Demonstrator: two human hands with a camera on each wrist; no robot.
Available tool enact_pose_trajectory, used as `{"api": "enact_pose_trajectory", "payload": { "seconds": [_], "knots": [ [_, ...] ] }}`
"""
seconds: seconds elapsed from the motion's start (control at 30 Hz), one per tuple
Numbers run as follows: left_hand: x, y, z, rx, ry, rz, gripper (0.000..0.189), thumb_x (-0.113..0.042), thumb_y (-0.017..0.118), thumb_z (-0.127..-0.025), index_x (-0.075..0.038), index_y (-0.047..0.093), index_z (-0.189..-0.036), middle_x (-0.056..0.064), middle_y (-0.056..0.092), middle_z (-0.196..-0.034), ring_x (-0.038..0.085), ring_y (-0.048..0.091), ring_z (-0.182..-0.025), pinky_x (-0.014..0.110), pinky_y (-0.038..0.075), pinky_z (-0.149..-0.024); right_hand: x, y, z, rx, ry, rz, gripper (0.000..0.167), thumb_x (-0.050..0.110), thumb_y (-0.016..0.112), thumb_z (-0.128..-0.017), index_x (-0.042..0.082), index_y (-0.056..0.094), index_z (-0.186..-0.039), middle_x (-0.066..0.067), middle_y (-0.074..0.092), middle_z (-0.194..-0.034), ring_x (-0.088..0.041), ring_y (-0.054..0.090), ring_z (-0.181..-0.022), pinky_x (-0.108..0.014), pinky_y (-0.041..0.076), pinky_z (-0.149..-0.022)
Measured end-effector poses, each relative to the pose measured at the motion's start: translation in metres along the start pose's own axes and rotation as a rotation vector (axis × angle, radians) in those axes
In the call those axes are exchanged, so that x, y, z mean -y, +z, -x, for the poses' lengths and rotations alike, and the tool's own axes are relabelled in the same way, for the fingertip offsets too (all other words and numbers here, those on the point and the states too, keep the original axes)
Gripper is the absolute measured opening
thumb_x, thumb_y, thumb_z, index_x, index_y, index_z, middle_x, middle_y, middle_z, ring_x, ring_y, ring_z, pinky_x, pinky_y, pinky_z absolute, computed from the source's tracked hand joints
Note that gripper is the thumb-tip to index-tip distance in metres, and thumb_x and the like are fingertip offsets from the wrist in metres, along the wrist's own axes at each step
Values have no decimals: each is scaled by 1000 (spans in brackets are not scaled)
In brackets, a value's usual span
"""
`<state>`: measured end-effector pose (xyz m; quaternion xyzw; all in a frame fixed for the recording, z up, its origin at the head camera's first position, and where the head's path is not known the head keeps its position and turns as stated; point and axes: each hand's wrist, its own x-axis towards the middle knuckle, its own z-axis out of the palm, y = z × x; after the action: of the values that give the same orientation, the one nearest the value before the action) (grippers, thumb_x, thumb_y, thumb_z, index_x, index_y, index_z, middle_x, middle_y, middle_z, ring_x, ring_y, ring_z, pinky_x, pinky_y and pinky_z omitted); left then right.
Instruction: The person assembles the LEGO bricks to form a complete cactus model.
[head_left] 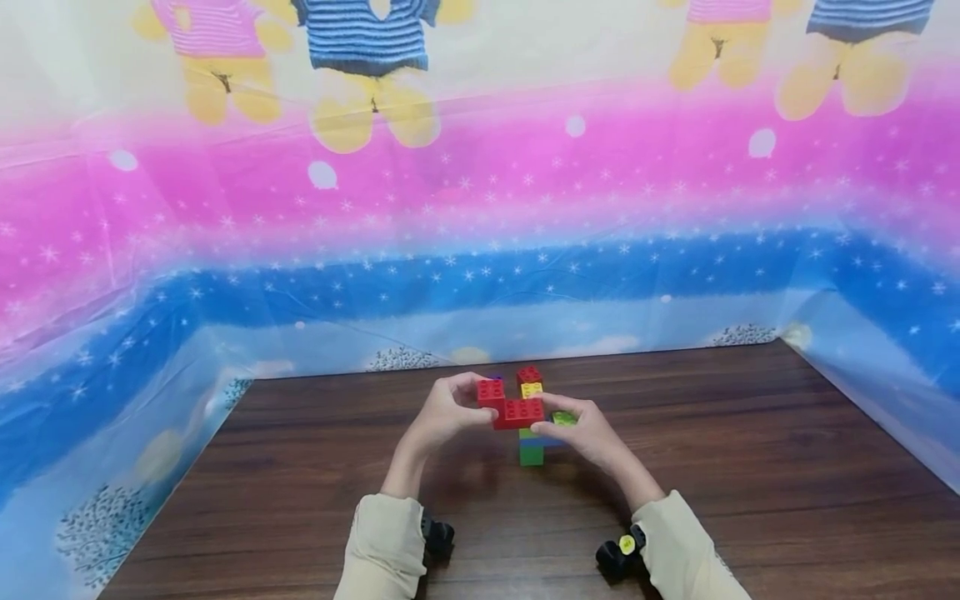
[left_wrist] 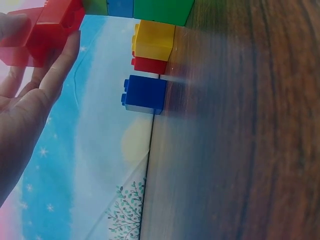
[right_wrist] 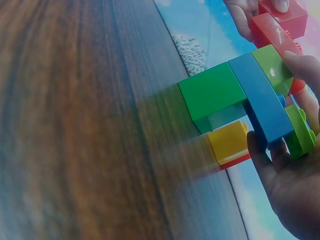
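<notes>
A small stack of toy building bricks stands before me: a green brick [right_wrist: 212,95] at the bottom, a long blue brick [right_wrist: 262,97] across it, and lime green bricks [right_wrist: 273,67] above. On top lies a long red brick [head_left: 522,410], with another red brick [head_left: 491,389] raised at its left end. My left hand [head_left: 446,412] holds that raised brick, thumb in front and fingers behind. The right hand [head_left: 588,429] pinches the long red brick's right end, its lower fingers near the blue brick. Whether the green brick touches the table cannot be told.
Behind the stack, a yellow brick [left_wrist: 155,40] and a red brick [left_wrist: 150,65] stand on the dark wooden table [head_left: 300,500]. Another blue brick [left_wrist: 145,93] stands beside them, mostly hidden in the head view. A printed curtain [head_left: 480,283] hangs along the table's back edge.
</notes>
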<state>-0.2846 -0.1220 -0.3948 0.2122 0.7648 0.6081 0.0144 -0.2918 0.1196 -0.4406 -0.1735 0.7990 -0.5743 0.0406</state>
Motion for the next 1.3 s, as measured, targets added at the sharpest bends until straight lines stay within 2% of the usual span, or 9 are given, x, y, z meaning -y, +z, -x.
{"api": "enact_pose_trajectory", "payload": {
  "seconds": [0.23, 0.53, 0.73, 0.9, 1.3],
  "knots": [
    [0, -1, 0, 12, 7, -1, 29, -2, 69, -82, 3, 63, -110, 14, 67, -101, 14, 62, -87, 29, 57, -77, -1, 1, 0, 0, 6, -5, 56, 27, 71, -89, 12, 54, -139, -14, 52, -146, -35, 40, -139, -61, 35, -110],
    [-1, -1, 0, 19, 8, 6, 29, -1, 69, -82, 4, 63, -110, 10, 68, -99, 14, 62, -88, 29, 56, -78, 0, 1, 1, 0, 8, -11, 55, 28, 71, -89, 13, 55, -139, -13, 51, -146, -35, 40, -140, -61, 35, -110],
    [0, -3, -1, 14, -14, -12, 31, -3, 69, -83, 2, 62, -113, 14, 68, -104, 15, 63, -89, 30, 56, -81, 1, 1, 0, 2, 6, -17, 56, 28, 71, -89, 11, 54, -139, -14, 53, -145, -35, 41, -138, -61, 36, -110],
    [1, -4, 0, 22, -42, 6, 34, -5, 69, -84, -2, 61, -117, 13, 67, -108, 16, 63, -93, 29, 57, -83, 1, 0, -1, 5, -3, -13, 53, 27, 72, -88, 11, 57, -136, -14, 57, -139, -32, 47, -131, -57, 40, -107],
    [1, -6, -2, 34, -2, 5, 34, -2, 67, -84, 1, 60, -117, 16, 65, -108, 15, 62, -91, 30, 57, -81, 5, -2, -2, 14, -10, 8, 52, 29, 72, -87, 10, 59, -133, -13, 62, -131, -28, 51, -122, -54, 43, -103]
  ]
}}
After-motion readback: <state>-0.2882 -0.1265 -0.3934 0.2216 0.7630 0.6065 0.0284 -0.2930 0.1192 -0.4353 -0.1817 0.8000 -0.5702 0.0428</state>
